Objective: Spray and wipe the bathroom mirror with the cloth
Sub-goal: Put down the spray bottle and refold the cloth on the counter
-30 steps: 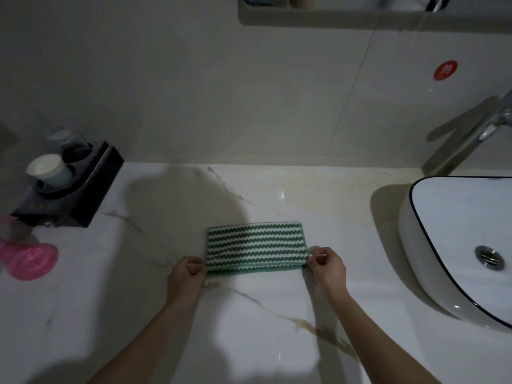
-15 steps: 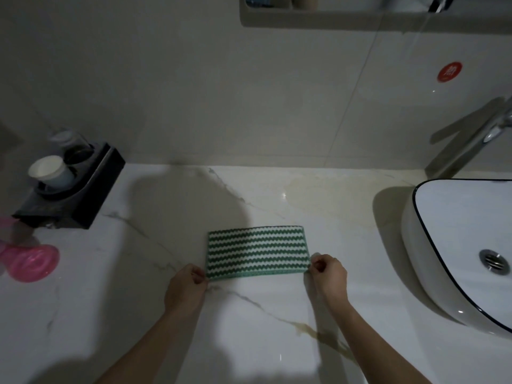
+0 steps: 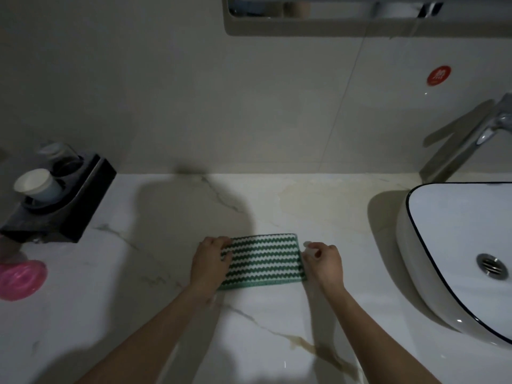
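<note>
Lying flat on the white marble counter [image 3: 110, 314], the folded green-and-white zigzag cloth [image 3: 263, 259] sits left of the white basin [image 3: 410, 245]. The left hand [image 3: 210, 261] grips its left edge with curled fingers. The right hand [image 3: 324, 260] sits at the right edge, fingers curled, apparently pinching it.

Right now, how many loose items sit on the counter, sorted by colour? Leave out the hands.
Green and white: 1, the cloth
Black: 1, the holder
White: 1, the cup in the holder
Pink: 1, the disc
Clear: 1, a blurred glass in the holder
Total: 5
</note>
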`<state>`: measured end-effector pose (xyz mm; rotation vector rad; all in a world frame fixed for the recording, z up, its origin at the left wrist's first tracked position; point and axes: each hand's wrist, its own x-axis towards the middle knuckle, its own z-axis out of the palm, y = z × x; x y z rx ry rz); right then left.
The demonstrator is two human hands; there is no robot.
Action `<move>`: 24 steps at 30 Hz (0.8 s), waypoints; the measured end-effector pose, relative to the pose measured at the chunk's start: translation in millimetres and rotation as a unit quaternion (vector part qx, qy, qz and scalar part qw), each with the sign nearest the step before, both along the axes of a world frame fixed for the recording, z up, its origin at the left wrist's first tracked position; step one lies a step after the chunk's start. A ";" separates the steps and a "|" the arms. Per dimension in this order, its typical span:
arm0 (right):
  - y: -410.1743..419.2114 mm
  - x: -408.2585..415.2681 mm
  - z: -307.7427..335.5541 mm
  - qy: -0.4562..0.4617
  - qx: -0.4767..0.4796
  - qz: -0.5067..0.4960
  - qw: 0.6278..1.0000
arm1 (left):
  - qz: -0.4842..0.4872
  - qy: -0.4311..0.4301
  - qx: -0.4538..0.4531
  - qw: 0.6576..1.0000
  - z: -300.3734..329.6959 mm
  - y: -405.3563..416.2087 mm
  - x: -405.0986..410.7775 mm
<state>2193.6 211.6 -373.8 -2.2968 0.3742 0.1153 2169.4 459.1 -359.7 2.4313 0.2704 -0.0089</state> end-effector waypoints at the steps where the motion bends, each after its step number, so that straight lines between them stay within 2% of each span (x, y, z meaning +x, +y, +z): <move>1: 1.7 -6.1 0.8 0.008 -0.002 -0.018 1.000 | -0.027 -0.006 0.012 1.000 1.5 -9.0 8.7; 6: 11.7 -49.3 0.0 0.017 -0.107 -0.093 0.990 | -0.149 -0.019 0.017 0.989 0.1 -57.8 45.9; 9: 18.1 -65.2 -4.0 0.001 -0.154 -0.091 0.984 | -0.242 -0.017 0.042 0.969 -3.1 -75.4 64.2; 11: 22.6 -70.5 -8.8 -0.007 -0.137 -0.106 0.985 | -0.291 -0.004 0.050 0.955 -5.9 -81.8 76.0; 18: 46.0 -74.6 -21.3 0.002 -0.096 -0.131 0.987 | -0.372 0.033 0.119 0.920 -25.7 -88.2 100.4; 21: 49.1 -75.6 -22.5 -0.004 -0.090 -0.177 0.980 | -0.376 0.019 0.116 0.919 -29.9 -88.4 104.9; 24: 49.3 -70.9 -14.8 0.054 -0.027 -0.201 0.978 | -0.383 -0.005 0.123 0.916 -27.4 -88.2 108.0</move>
